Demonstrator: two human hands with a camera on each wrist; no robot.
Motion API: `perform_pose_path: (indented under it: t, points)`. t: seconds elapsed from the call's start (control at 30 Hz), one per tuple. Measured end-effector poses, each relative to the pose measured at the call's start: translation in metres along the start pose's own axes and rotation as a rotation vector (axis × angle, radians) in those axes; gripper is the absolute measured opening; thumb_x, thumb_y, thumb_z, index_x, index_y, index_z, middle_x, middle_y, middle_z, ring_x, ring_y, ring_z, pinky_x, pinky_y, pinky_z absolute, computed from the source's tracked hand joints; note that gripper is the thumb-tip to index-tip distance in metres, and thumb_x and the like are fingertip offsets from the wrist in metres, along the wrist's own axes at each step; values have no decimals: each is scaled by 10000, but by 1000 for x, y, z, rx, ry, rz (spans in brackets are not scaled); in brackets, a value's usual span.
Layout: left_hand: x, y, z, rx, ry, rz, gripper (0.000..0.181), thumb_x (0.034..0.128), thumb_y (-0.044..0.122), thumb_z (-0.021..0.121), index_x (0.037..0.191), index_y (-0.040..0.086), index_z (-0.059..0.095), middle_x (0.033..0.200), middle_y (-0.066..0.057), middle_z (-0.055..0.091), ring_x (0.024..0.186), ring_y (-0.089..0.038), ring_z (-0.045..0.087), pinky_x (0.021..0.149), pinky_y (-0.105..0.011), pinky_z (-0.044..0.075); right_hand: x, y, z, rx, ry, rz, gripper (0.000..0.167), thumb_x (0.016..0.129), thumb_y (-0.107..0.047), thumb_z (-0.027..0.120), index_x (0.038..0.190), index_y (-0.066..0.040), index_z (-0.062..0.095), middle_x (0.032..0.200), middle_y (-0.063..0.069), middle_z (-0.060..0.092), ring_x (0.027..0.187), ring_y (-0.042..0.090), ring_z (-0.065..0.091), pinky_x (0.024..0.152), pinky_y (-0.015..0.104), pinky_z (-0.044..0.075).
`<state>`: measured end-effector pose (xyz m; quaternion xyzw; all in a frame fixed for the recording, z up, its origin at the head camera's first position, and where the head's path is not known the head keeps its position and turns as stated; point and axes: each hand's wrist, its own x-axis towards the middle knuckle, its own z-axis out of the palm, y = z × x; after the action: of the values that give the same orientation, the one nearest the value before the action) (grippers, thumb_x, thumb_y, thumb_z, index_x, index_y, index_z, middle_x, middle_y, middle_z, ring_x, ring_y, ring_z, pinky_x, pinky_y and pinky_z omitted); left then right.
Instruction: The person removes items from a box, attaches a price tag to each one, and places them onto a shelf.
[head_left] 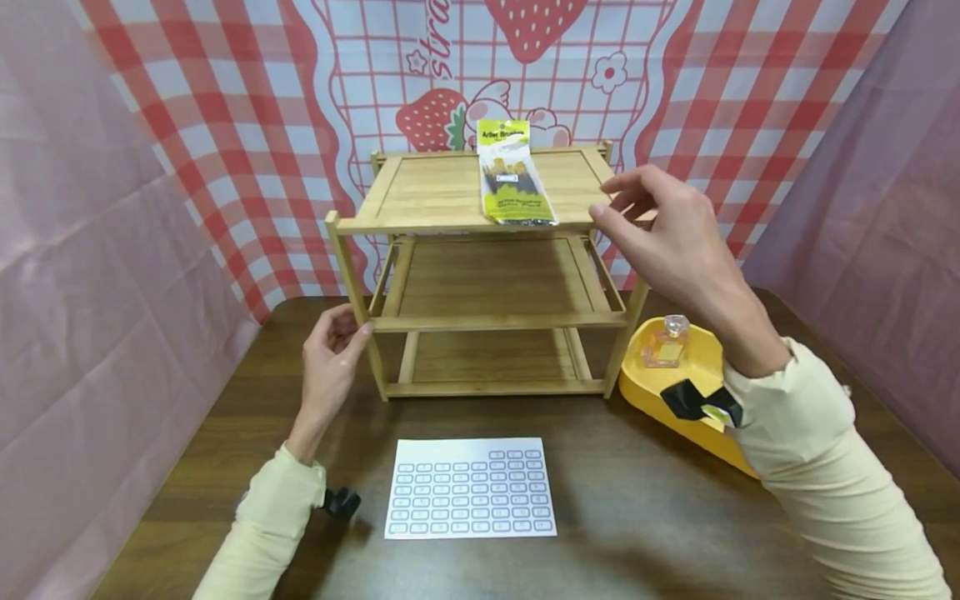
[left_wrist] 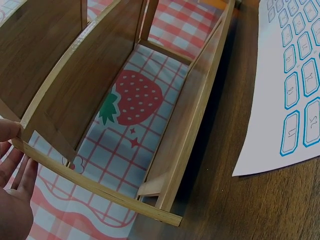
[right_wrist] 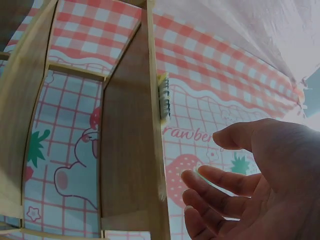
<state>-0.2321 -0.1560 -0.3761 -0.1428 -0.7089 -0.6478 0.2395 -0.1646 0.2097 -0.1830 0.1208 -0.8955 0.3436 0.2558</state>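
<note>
A three-tier wooden shelf (head_left: pixel 487 322) stands upright on the table. My left hand (head_left: pixel 327 354) is at its left front post, thumb on one side and fingers on the other, pinching it near the middle tier; the left wrist view shows this hand (left_wrist: pixel 15 200) at the frame's edge. On the top tier lies a packet of artist brushes (head_left: pixel 516 175), its lower end at the front edge. My right hand (head_left: pixel 675 229) hovers by the top tier's right front corner, holding nothing. Its fingers are loosely bent and apart in the right wrist view.
A yellow tray (head_left: pixel 637 379) stands right of the shelf, partly behind my right forearm, with a perfume bottle (head_left: pixel 667 343) in it. A white sheet printed with numbered boxes (head_left: pixel 471 488) lies before the shelf. A checked strawberry cloth (head_left: pixel 262 125) hangs behind.
</note>
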Motion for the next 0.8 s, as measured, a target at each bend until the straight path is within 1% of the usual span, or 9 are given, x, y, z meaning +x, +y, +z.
perform_pose_path:
  t: [0.17, 0.27, 0.37, 0.53, 0.67, 0.8]
  points:
    - [1, 1, -1, 1, 1, -8, 326, 969, -46, 675, 1276, -110, 587, 1126, -252, 639, 988, -143, 622, 930, -246, 520, -12, 15, -4, 10, 19, -15, 379, 1004, -290, 681, 1282, -33, 656, 1017, 122, 642, 860, 206, 565, 692, 185, 420]
    - [1, 3, -1, 6, 0, -11, 321, 972, -41, 673, 1273, -112, 587, 1128, -257, 638, 986, -137, 620, 929, -241, 517, -18, 24, -6, 19, 15, -20, 344, 996, -259, 704, 1249, -29, 673, 1003, 117, 653, 822, 143, 559, 684, 164, 419]
    - [1, 3, -1, 14, -3, -13, 322, 970, -43, 675, 1274, -108, 589, 1129, -256, 638, 987, -140, 617, 931, -246, 517, -23, 34, -8, 34, 12, -15, 314, 992, -240, 713, 1224, -30, 688, 1029, 126, 683, 827, 95, 570, 716, 160, 425]
    - [1, 5, -2, 18, -12, -20, 326, 968, -44, 678, 1277, -101, 590, 1132, -252, 636, 995, -153, 614, 935, -249, 518, -36, 52, -10, 45, 7, -2, 279, 1006, -231, 696, 1204, -34, 693, 1082, 111, 697, 865, 102, 582, 758, 172, 436]
    - [1, 5, -2, 22, -16, -24, 320, 974, -30, 677, 1276, -98, 593, 1133, -249, 636, 997, -157, 612, 931, -238, 517, -48, 69, -10, 50, -11, 37, 292, 1015, -238, 681, 1226, -37, 683, 1064, 80, 677, 875, 95, 587, 757, 161, 441]
    - [1, 5, -2, 28, -11, -25, 322, 967, -35, 684, 1272, -96, 599, 1133, -246, 642, 994, -154, 616, 932, -235, 520, -59, 85, -7, 60, -35, 86, 313, 1023, -249, 672, 1251, -34, 668, 1072, 46, 664, 862, 81, 591, 723, 146, 455]
